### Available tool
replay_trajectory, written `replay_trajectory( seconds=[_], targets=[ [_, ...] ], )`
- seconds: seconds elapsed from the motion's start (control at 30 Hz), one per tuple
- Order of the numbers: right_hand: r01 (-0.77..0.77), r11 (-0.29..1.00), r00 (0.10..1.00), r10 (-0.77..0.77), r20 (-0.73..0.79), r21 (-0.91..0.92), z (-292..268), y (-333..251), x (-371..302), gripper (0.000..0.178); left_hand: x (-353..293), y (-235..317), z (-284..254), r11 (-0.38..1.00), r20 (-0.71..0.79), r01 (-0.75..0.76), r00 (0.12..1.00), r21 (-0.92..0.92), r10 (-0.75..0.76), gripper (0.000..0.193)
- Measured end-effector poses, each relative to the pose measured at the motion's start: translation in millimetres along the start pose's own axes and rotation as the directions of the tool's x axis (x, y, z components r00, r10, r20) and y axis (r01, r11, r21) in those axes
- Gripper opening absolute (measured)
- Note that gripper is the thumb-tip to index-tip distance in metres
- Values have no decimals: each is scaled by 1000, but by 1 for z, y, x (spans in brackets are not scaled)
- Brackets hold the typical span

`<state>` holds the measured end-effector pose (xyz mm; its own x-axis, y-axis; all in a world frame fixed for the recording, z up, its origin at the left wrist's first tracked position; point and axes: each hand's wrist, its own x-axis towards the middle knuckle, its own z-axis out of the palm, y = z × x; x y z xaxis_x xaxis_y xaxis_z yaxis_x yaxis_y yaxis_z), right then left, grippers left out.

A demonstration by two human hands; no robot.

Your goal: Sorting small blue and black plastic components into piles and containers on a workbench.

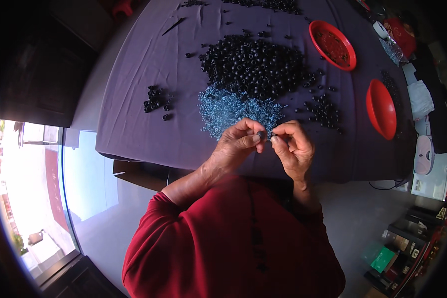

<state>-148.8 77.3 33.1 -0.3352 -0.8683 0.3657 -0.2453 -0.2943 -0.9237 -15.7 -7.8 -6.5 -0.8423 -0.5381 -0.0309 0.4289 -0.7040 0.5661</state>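
Between its thumb and fingertips, my left hand (238, 141) pinches a small round black bead (261, 134). Close beside it, my right hand (295, 148) is closed in a pinch too, on something too small to make out. The fingertips of both hands nearly meet above the near edge of a heap of tiny blue shiny pieces (228, 110). Directly beyond lies a large heap of black beads (256, 64), several showing holes. To the right is a smaller scatter of black beads (325, 111); a little cluster of black pieces (155, 98) sits to the left.
A dark purple cloth (134, 129) covers the table. On the right stand a red dish (353, 62) with small bits inside and a red bowl (381, 110). A thin dark pointed tool (173, 26) lies far left. More black beads (278, 5) are at the far edge.
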Motion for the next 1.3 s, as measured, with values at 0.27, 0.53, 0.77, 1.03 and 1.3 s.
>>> replay_trajectory(
  seconds=[0.27,0.53,0.77,1.03,1.3],
  targets=[
    [-63,998,997,64,-37,10,-4,8,-9,12,4,0,-8,981,-6,118,993,-156,-120,14],
    [-37,999,998,36,-45,-7,-1,6,-13,12,4,-2,-10,941,15,220,975,-257,-223,17],
    [-22,1000,1000,22,-21,14,8,4,-13,12,3,-9,-11,913,43,220,975,-344,-218,21],
    [-13,992,999,8,-39,-125,12,11,-17,13,-2,-6,-8,990,-59,124,990,-61,-128,16],
    [48,980,999,-50,-9,-192,8,10,-17,14,-6,-4,-9,982,-62,183,982,53,-180,14]
  ],
)
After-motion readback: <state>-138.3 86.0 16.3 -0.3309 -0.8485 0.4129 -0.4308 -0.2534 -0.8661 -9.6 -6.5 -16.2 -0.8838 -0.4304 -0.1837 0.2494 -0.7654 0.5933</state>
